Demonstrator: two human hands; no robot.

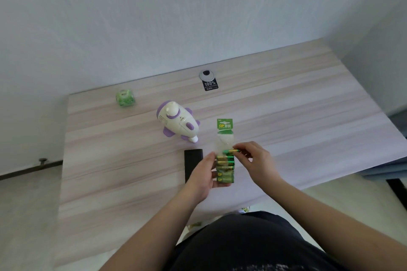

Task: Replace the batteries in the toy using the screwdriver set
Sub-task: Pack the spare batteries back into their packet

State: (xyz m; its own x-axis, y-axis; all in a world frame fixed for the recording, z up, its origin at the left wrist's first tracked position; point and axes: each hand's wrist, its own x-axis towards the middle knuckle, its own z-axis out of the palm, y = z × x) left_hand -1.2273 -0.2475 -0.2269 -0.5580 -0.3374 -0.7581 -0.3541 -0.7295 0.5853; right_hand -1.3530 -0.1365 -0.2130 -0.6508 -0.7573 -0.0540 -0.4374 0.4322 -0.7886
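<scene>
A white and purple airplane-shaped toy (177, 122) lies on the wooden table (286, 116), beyond my hands. My left hand (203, 177) holds a green battery pack (225, 156) from below, just above the table. My right hand (253, 157) pinches a single green battery (230, 150) at the open part of the pack. A black case (192, 166) lies flat on the table, just left of my left hand and partly hidden by it.
A green translucent cube (125, 97) sits at the far left of the table. A round silver cable grommet (206, 74) with a black tag (210, 85) is at the back edge by the wall. The table's right edge drops off near a dark object.
</scene>
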